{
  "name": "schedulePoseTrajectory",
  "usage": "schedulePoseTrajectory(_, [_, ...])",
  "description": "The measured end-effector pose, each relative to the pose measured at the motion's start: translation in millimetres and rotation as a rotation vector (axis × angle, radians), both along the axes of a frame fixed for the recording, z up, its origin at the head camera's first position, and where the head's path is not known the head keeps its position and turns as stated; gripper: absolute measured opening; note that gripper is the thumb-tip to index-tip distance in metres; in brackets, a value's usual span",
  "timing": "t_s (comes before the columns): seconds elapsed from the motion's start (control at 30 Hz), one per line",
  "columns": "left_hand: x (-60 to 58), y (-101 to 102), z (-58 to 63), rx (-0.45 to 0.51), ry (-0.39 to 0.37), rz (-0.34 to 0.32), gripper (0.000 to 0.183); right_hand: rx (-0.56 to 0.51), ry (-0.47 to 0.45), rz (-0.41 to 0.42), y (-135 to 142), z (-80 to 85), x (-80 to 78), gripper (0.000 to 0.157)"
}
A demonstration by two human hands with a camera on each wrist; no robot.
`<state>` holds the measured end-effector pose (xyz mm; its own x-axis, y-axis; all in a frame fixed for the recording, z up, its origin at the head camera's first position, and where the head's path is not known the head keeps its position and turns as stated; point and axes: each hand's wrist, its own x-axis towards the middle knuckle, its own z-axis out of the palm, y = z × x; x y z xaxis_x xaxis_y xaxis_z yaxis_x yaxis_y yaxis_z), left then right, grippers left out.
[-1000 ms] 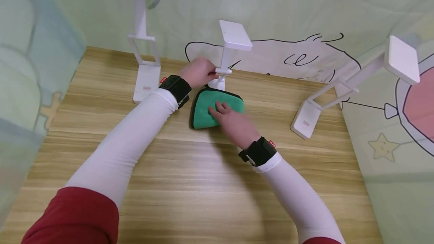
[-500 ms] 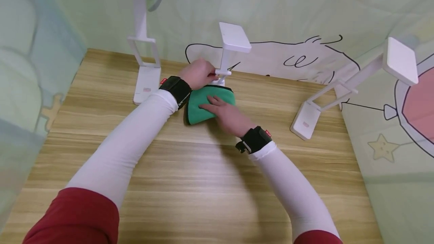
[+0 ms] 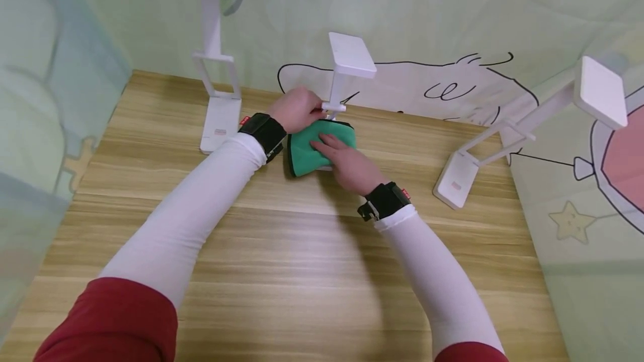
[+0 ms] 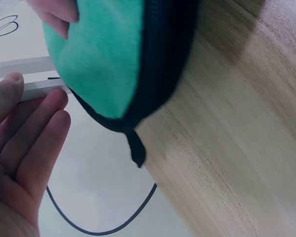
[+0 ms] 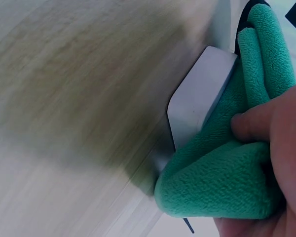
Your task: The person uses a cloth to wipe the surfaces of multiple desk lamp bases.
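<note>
Worktop [image 3: 282, 250]: pale wood grain, bare in front of both forearms; white sleeves over red upper sleeves, black strap on each wrist.

Right hand [image 3: 347, 163]: fingers laid over the green cloth [image 3: 314, 147], pressing it down on the base of the middle stand; in the right wrist view the fingertips dig into bunched green pile, so it grips the cloth rather than lying flat.

Green cloth: folded, dark edging, lying just past the right hand and touching the left wrist side. Long axis runs roughly left to right across the worktop, its rounded dark-edged end toward the left hand. Right wrist view shows it draped over a corner of the white base [image 5: 200, 96]. Left wrist view shows a short dark tab [image 4: 135, 148] hanging from its edge.

Left hand [image 3: 294, 108]: just beyond the cloth, thumb and fingers pinching the lower stem of the middle stand [image 3: 347, 63]; fingers close together.

Hands: close together, cloth between them.

Farther out: a tall white stand [image 3: 213, 43] left of the left hand; a leaning white stand [image 3: 528, 122] well right of the right hand; a pale green backdrop with line drawings [image 3: 453, 82] behind.
</note>
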<state>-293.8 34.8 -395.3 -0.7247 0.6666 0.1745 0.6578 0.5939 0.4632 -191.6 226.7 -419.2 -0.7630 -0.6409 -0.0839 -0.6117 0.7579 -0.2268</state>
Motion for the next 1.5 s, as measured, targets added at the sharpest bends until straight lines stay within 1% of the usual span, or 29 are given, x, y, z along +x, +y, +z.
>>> schedulePoseTrajectory(0.13, [-0.1,0.8,-1.5,0.007,-0.011,0.008,0.021,0.021,-0.013,-0.043,5.5,5.0,6.9,0.059])
schedulePoseTrajectory(0.37, [0.3,2.3,-3.0,-0.005,-0.014,0.029,0.022,0.101,-0.036,-0.092,10.9,14.4,24.2,0.063])
schedulePoseTrajectory(0.53, [1.1,3.5,-2.5,-0.012,-0.053,0.062,0.021,0.154,-0.032,-0.118,8.9,20.3,40.1,0.063])
schedulePoseTrajectory(0.67, [1.1,3.8,-2.8,-0.013,-0.068,0.072,0.022,0.188,0.002,-0.101,5.5,20.9,52.2,0.064])
schedulePoseTrajectory(0.8, [1.2,3.7,-2.9,-0.008,-0.06,0.077,0.021,0.146,0.044,-0.03,1.7,16.2,56.9,0.066])
schedulePoseTrajectory(0.87, [1.3,3.4,-2.6,-0.008,-0.059,0.08,0.02,0.114,0.061,0.003,-0.1,11.6,55.1,0.064])
schedulePoseTrajectory(0.97, [1.3,3.5,-2.4,-0.01,-0.064,0.076,0.021,0.078,0.068,0.039,-3.1,5.6,48.5,0.059])
schedulePoseTrajectory(1.07, [1.0,3.5,-2.3,-0.012,-0.041,0.059,0.021,0.044,0.055,0.061,-6.6,2.7,38.1,0.054])
schedulePoseTrajectory(1.13, [0.6,3.2,-2.4,-0.011,-0.027,0.048,0.022,0.026,0.042,0.071,-8.5,1.4,30.1,0.054])
schedulePoseTrajectory(1.27, [-0.1,1.8,-3.2,0.001,-0.01,0.031,0.02,0.019,0.025,0.071,-10.8,1.3,13.9,0.056])
schedulePoseTrajectory(1.37, [-0.6,1.0,-3.8,0.007,-0.002,0.023,0.02,0.032,0.034,0.048,-10.8,0.6,3.0,0.059])
schedulePoseTrajectory(1.5, [-1.5,0.9,-4.3,0.013,0.011,0.015,0.02,0.035,0.042,0.02,-8.5,0.1,-4.5,0.06])
